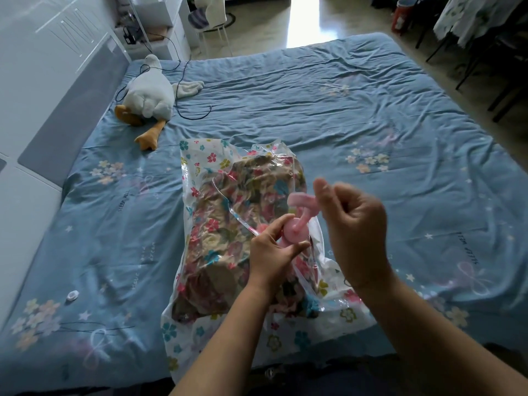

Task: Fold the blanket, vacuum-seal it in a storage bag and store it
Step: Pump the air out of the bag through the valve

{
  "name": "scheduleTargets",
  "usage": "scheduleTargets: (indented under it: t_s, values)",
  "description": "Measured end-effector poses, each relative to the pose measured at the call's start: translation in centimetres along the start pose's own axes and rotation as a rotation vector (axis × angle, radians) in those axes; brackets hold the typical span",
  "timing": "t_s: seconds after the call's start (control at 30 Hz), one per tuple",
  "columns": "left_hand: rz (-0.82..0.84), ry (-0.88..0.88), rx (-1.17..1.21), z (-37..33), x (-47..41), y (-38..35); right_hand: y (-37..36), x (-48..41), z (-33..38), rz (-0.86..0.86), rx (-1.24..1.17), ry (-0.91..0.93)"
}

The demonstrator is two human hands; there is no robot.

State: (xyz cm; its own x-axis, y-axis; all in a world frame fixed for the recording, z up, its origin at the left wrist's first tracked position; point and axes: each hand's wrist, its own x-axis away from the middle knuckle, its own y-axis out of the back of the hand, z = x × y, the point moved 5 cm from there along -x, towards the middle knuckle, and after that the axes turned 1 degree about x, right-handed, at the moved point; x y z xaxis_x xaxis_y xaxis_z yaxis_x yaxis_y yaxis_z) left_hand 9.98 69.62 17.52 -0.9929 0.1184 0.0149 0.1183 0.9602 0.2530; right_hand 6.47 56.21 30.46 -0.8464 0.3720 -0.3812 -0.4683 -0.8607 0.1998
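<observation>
A clear storage bag [200, 155] printed with small flowers lies on the blue bed in front of me. Inside it sits the folded floral blanket [228, 224], brown with pink and teal blooms. A pink hand pump [295, 231] stands on the bag over the blanket. My left hand [271, 255] grips the pump's body near its base. My right hand [348, 224] is just right of the pump's pink handle [300, 200], fingers curled, thumb up beside the handle; it is blurred and I cannot tell whether it touches the handle.
A white plush goose [148, 95] lies at the bed's far left beside a black cable [183, 81]. A small white cap [71, 295] rests on the sheet at near left. White cabinets line the left wall; a chair and a rack stand beyond the bed.
</observation>
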Motion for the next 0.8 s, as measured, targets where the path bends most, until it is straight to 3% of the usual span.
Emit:
scheduleTargets:
  t_s: [0.1, 0.27, 0.47, 0.53, 0.67, 0.8]
  values:
    - [-0.009, 0.007, 0.018, 0.3, -0.2, 0.1, -0.1, 0.0, 1.1, -0.031, -0.107, 0.107]
    - [0.009, -0.018, -0.006, 0.1, 0.5, -0.1, -2.5, 2.0, -7.4, 0.234, 0.330, -0.236]
    - [0.005, 0.005, 0.020, 0.4, -0.2, 0.4, 0.2, -1.2, 1.6, -0.033, -0.056, 0.143]
    - [-0.001, 0.003, 0.011, 0.4, -0.1, 0.2, -0.4, -0.2, -0.5, 0.010, 0.019, 0.105]
    - [-0.002, -0.020, -0.013, 0.3, 0.3, -0.2, -2.2, 1.7, -7.3, 0.246, 0.311, -0.207]
    - [-0.015, -0.018, -0.002, 0.5, -0.4, 0.1, -0.1, -1.2, -0.8, 0.047, 0.016, 0.011]
